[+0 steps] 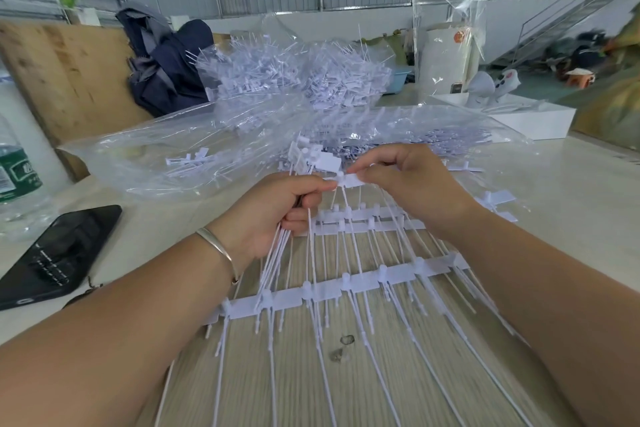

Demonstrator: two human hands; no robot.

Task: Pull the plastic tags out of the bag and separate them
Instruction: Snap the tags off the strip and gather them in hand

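My left hand [277, 208] grips a bunch of separated white plastic tags [304, 163], heads up, long tails running down past my wrist. My right hand [401, 180] pinches the flat head of one white tag [353, 179] between thumb and fingertips, right against my left thumb. Strips of joined tags [322, 289] lie across the table below my hands, another strip [367, 218] just under them. A clear plastic bag [166, 152] with more tags lies flat behind my hands. A tall heap of tags in clear plastic [294, 76] sits further back.
A black phone [59, 250] lies at the left on the table, with a water bottle [14, 170] behind it. A white box [533, 121] sits at the back right. Dark clothing [166, 66] rests against a wooden board at the back left.
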